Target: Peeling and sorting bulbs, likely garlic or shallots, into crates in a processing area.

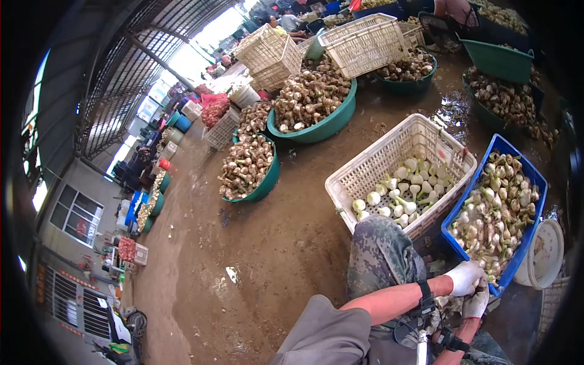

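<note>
My left hand (466,277), in a white glove, meets my gloved right hand (475,305) at the near corner of a blue plastic crate (495,290). Their fingers are curled together around what looks like a garlic bulb (479,286), mostly hidden by the gloves. Unpeeled and partly cleaned garlic bulbs (497,205) with short stems fill the blue crate. Left of it, a white slatted plastic crate (369,169) holds paler, cleaned garlic bulbs (415,182). Loose garlic skins (445,306) lie in my lap under the hands.
My camouflage-clad knee (381,251) touches the white crate. Beyond the blue crate stands a white bucket (543,255). Green tubs (315,130) heaped with brown garlic and stacked crates (269,57) stand on the wet floor (255,255). Other people (456,13) sit farther back.
</note>
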`<state>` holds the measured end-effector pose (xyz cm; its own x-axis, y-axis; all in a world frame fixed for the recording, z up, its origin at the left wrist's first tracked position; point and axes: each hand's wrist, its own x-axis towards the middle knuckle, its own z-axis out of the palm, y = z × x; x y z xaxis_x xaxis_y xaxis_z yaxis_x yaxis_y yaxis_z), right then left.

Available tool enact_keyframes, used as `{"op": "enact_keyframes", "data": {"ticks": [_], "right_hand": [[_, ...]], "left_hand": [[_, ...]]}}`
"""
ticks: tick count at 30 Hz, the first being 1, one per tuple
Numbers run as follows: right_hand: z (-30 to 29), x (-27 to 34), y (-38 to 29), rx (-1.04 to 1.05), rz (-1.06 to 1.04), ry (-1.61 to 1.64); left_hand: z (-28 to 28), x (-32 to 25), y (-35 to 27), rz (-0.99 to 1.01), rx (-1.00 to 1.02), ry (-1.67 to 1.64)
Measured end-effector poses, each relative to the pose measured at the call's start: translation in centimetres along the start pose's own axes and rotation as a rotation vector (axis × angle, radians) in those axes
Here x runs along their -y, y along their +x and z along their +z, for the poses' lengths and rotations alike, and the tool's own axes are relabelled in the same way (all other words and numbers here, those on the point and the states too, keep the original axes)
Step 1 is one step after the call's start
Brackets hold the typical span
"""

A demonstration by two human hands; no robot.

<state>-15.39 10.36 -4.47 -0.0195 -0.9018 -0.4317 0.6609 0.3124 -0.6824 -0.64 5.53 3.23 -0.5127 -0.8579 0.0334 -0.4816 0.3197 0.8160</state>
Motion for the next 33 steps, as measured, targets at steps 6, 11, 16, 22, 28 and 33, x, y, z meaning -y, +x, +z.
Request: {"op": "enact_keyframes", "data": {"ticks": [6, 11, 16, 22, 28, 33], "right_hand": [[-1.3, -0.9, 0.7, 0.030, 0.014, 0.063], [-4.6, -2.2, 1.6, 0.040, -0.084, 0.001], [-4.2, -1.8, 1.9, 0.091, -0.164, -0.029], [-0.7, -0.3, 0.5, -0.051, -0.051, -0.013], [-0.7, -0.4, 0.7, -0.100, -0.117, -0.085], [-2.8, -1.2, 1.1, -0.116, -0.242, -0.128]], "left_hand": [[-0.1, 0.6, 0.1, -0.075, 0.078, 0.058], [-2.1, -0.6, 0.4, -0.156, 0.033, -0.117], [-1.5, -0.6, 0.5, -0.198, 0.035, -0.261], [1.1, 1.4, -0.2, 0.017, -0.086, -0.033], [0.5, 0.9, 0.0, -0.076, -0.085, -0.120], [0.5, -0.2, 0.8, -0.302, -0.075, -0.466]]}}
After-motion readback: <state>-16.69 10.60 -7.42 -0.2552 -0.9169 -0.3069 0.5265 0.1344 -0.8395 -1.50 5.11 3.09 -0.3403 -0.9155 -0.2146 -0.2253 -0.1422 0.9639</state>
